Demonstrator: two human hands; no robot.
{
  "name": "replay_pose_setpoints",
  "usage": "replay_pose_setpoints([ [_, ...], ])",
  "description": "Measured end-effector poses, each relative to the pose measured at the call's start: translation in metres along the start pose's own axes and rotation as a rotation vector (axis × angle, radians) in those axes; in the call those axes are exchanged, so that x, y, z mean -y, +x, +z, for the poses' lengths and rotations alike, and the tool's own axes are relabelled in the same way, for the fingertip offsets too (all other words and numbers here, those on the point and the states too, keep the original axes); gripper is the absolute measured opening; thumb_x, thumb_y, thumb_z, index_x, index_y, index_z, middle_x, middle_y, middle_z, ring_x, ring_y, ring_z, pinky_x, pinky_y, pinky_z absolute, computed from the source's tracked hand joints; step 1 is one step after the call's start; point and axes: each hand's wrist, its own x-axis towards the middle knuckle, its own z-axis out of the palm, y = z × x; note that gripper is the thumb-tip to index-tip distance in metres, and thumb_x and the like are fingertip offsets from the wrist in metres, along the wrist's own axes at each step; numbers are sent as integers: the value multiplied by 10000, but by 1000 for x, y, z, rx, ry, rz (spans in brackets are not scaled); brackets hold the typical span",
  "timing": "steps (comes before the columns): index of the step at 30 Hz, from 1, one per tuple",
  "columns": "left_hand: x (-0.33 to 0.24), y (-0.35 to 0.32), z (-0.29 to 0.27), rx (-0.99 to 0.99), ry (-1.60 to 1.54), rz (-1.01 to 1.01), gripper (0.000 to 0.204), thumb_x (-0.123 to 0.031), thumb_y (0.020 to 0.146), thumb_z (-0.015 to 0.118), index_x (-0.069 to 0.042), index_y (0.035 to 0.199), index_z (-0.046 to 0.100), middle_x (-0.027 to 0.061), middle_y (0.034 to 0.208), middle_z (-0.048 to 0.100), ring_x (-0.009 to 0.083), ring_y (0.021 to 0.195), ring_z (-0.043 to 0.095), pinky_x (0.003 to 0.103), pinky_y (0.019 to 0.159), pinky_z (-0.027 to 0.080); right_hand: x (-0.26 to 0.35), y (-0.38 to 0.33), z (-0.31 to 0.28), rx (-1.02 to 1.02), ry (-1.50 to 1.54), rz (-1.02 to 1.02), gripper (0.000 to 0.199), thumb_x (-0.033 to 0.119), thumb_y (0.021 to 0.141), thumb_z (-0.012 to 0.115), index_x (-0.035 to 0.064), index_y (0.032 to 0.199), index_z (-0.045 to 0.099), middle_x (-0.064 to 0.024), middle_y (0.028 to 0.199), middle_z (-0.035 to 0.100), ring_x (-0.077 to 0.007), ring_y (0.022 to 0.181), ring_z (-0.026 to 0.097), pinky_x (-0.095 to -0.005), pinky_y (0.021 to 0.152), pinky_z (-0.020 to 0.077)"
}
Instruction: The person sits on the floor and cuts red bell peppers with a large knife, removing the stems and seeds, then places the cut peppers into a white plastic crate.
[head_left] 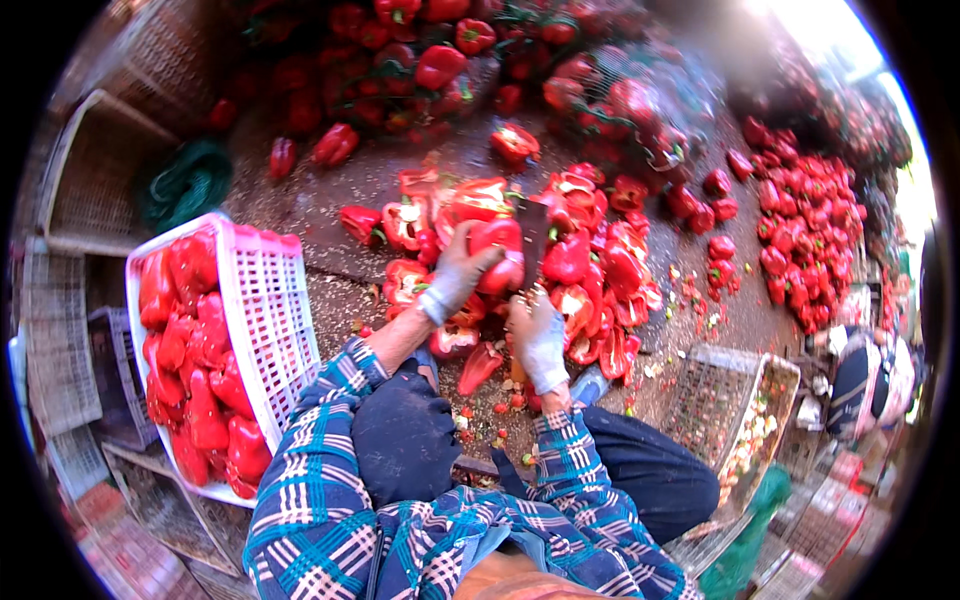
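My left hand, in a dirty pale glove, is closed round a red bell pepper. My right hand, gloved as well, grips a knife with a broad dark blade. The blade points away from me and lies close against the pepper's right side; whether it touches cannot be made out. Cut red pepper halves with pale insides lie left of and beyond my left hand. More whole and cut peppers are heaped to the right of the knife.
A white-and-pink plastic crate full of red peppers leans at my left. Near my right knee, another crate holds pale scraps. Net sacks of peppers stand at the back. Loose peppers cover the ground far right. Green netting lies left.
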Motion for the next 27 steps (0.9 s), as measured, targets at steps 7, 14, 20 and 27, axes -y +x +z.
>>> replay_pose_setpoints([
  [7,9,33,8,191,-32,4,511,-202,876,784,-12,1294,558,70,1203,631,138,1111,597,299,964,501,-9,14,1,-5,834,309,181,200,980,571,84,844,544,-6,610,532,-130,462,520,-273,445,452],
  [14,-11,23,-1,570,68,-32,762,-334,858,787,-33,1464,435,121,1373,554,181,1280,507,348,1069,434,-56,48,-8,-149,1002,291,81,135,966,559,60,994,571,-17,683,554,-122,516,524,-250,457,439],
  [20,-78,146,-61,-107,752,570,667,-319,820,805,-50,1370,539,165,1265,608,266,1005,658,377,865,537,-50,54,-30,-306,954,308,83,136,990,532,55,981,547,-18,671,543,-127,501,526,-265,461,461],
  [27,-112,305,-75,-456,1564,484,589,-423,823,730,-233,1342,528,175,1306,566,393,1090,635,514,860,534,-32,58,-21,-211,910,378,140,194,964,586,66,976,531,-39,682,552,-143,489,535,-274,451,466],
])
